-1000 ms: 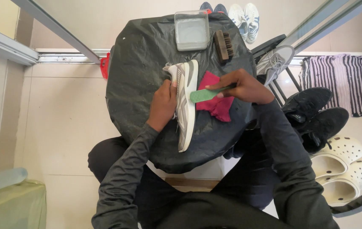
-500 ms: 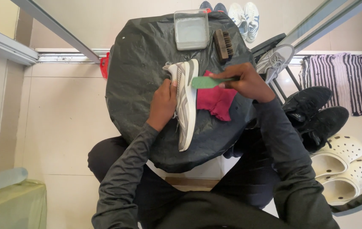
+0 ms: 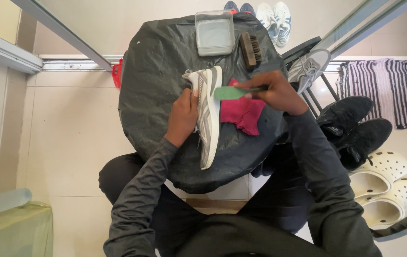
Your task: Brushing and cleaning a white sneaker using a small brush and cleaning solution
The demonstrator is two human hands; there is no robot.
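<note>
A white and grey sneaker point(image 3: 209, 119) lies on its side on a round table covered in black plastic point(image 3: 155, 81). My left hand point(image 3: 183, 115) presses on the sneaker's left side and holds it steady. My right hand point(image 3: 270, 91) grips a green brush point(image 3: 230, 92) whose head rests against the sneaker's upper part. A crumpled magenta cloth point(image 3: 244, 112) lies just right of the sneaker, under my right hand.
A clear square tub of water point(image 3: 214, 32) and a brown bristle brush point(image 3: 250, 49) sit at the table's far edge. Black sneakers point(image 3: 351, 126) and white clogs point(image 3: 384, 183) lie on the floor at right, with a striped rug point(image 3: 394, 85). More sneakers point(image 3: 275, 16) lie beyond the table.
My right hand has carried the green brush up along the sneaker, away from me, off the magenta cloth. My left hand stays on the sneaker.
</note>
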